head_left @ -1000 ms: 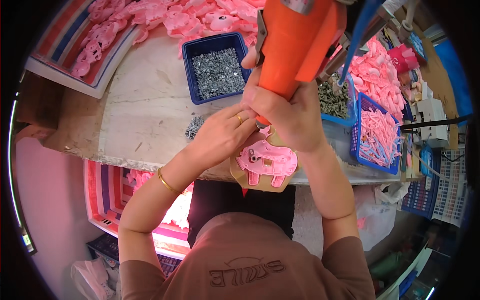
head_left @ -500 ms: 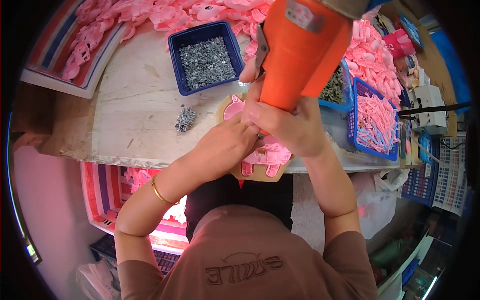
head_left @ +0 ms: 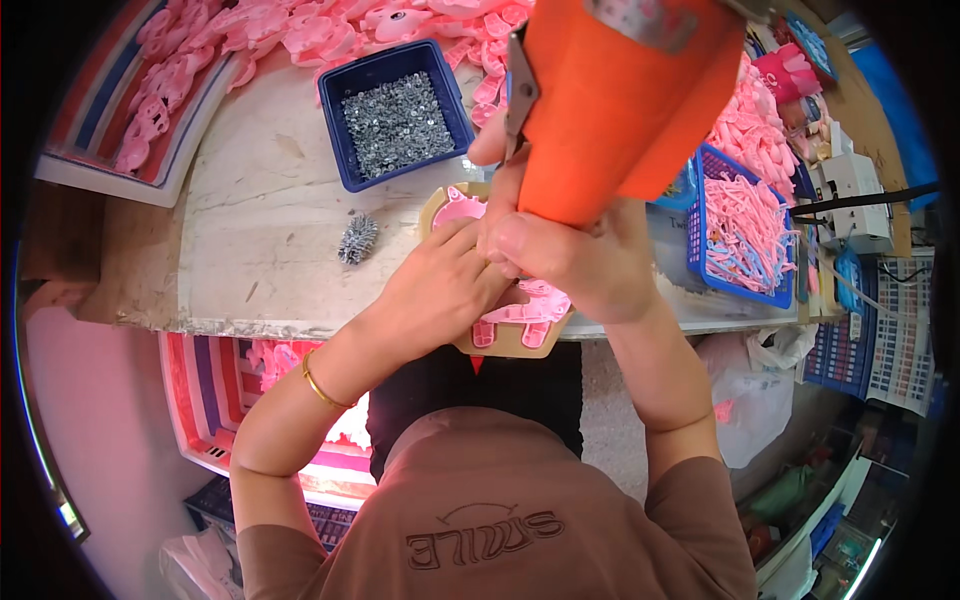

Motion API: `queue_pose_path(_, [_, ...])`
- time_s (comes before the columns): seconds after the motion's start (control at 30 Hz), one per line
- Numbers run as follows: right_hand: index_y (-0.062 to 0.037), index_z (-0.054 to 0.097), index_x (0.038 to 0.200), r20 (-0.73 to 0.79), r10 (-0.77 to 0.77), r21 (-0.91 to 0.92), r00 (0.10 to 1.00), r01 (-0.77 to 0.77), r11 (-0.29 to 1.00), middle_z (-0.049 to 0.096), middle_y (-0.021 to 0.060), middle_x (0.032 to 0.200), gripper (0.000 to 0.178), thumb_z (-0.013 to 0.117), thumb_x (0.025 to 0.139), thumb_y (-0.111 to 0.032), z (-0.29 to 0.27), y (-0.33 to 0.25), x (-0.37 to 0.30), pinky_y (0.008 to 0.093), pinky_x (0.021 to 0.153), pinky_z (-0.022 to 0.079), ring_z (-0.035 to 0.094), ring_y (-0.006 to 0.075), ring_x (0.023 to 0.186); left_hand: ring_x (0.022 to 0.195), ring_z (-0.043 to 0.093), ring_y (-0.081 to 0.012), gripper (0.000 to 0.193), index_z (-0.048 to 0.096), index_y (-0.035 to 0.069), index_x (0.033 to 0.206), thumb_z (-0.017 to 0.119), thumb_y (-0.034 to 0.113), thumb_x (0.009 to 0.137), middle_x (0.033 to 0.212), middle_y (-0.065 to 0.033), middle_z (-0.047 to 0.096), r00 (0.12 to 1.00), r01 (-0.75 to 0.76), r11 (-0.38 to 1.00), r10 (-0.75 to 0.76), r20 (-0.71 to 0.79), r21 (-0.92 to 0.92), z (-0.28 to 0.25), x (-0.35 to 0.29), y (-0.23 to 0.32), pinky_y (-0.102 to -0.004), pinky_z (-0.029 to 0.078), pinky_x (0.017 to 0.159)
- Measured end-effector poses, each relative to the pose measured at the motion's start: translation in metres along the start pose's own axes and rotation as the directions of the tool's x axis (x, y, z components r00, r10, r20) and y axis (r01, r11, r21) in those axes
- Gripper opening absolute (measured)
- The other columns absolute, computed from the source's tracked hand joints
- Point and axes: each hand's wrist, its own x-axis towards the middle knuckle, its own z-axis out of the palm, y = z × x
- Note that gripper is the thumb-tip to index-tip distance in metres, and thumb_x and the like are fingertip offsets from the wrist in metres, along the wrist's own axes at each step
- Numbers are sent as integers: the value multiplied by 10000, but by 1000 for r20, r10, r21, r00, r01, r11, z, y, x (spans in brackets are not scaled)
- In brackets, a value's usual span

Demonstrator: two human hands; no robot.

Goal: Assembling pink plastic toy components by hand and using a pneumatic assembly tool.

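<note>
My right hand [head_left: 570,262] is wrapped round the lower end of an orange powered screwdriver [head_left: 600,120], which has a metal lever on its side. The tool stands nearly upright, and its tip is hidden behind my hands. Below it, a pink plastic shell part [head_left: 540,308] lies in a tan holder [head_left: 505,346] at the table's front edge. My left hand [head_left: 437,287] reaches over the part from the left. Its fingers are bent together close beside my right hand, and whatever they pinch is hidden.
A dark blue bin [head_left: 335,130] of small screws stands behind my left hand, with a spiky clump of screws [head_left: 358,240] nearer. Pink parts [head_left: 300,35] are heaped along the back. At right is a blue basket [head_left: 700,235] of pink and blue strips. A striped box [head_left: 190,400] sits below the table.
The whole view has shifted slightly, so the table items sit a little further left. The screwdriver now covers more at the right, and its tip has gone from sight. Both hands keep their places.
</note>
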Motion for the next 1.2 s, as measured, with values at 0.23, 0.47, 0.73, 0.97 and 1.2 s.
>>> queue_pose_path(0.23, [91,475,1147,1,5,16,1000,-5,1000,580,38,690,442,588,735,-23,0,5,-2,238,572,441,554,95,611,974,578,-264,224,607,36,998,645,168,821,954,-80,616,999,28,997,-31,-39,-73,5,-1,2,-375,462,871])
queue_pose_path(0.47, [100,497,1122,8,5,21,1000,-6,1000,584,35,687,425,600,732,-33,-2,-1,-5,235,578,449,560,92,613,985,591,-290,208,617,35,996,650,170,842,971,-100,623,997,46,990,-55,-60,-132,9,-2,2,-382,480,864])
queue_pose_path(0.73, [68,546,1092,18,16,54,1000,-16,998,620,58,816,375,631,745,-45,-4,6,-8,266,624,484,601,111,693,1013,591,-316,275,593,25,1076,647,171,849,1019,-118,621,993,105,957,-116,-23,-270,14,-4,7,-395,478,888])
queue_pose_path(0.97, [73,475,1137,-73,65,-49,995,-69,996,579,54,661,439,601,736,-56,-6,0,-17,245,529,446,551,112,561,1024,562,-291,377,585,32,1105,662,282,832,1037,-103,590,999,34,996,-35,-19,-78,11,-2,10,-404,456,923])
queue_pose_path(1.2, [65,469,1145,-155,-7,-97,988,-8,995,566,63,664,423,595,759,-55,-39,16,-34,276,537,466,517,116,527,992,539,-231,438,615,62,1088,706,351,772,999,-63,566,993,110,994,-110,37,4,14,-1,15,-374,432,952])
